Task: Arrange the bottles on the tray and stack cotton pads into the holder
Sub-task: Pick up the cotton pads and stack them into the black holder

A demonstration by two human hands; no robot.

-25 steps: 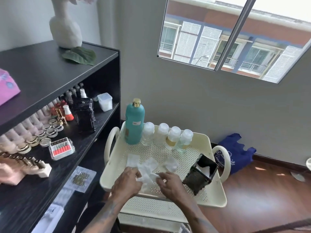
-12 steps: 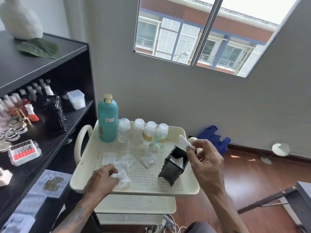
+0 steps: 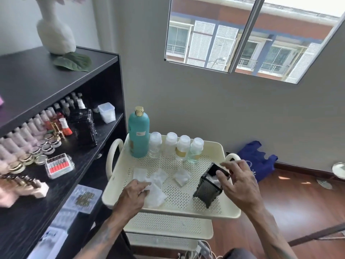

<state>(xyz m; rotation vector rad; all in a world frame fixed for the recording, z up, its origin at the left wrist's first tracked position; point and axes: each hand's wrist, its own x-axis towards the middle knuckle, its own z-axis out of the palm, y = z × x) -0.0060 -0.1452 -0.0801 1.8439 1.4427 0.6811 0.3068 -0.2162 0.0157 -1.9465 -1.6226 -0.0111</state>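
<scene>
A cream perforated plastic tray [image 3: 214, 152] with looped side handles forms the top level of a small cart beside a black wooden shelf unit [image 3: 56, 86]. Along the tray's far edge stands a tall teal bottle with a gold cap [image 3: 139, 133], and just to its right a row of four small clear bottles with white caps [image 3: 178, 147], upright and close together. Loose white square cotton pads [image 3: 158, 181] lie scattered on the tray floor in its near left and middle part, some overlapping. The left hand [image 3: 133, 193] rests palm down at the near left of the tray, its fingertips [image 3: 144, 186] pressed onto the edge of the nearest pads, pinning them rather than lifting them; whether it pinches one cannot be told. At the tray's right side stands a dark, boxy cotton pad holder [image 3: 207, 189], tilted with its open top leaning toward the far right, white pads showing inside it. The right hand [image 3: 240, 186] is at the holder's mouth, thumb and fingers spread loosely around the rim, the thumb dipping into the opening onto the white pads. The loose pads lie well apart from this hand, between the two hands and under the left one.
</scene>
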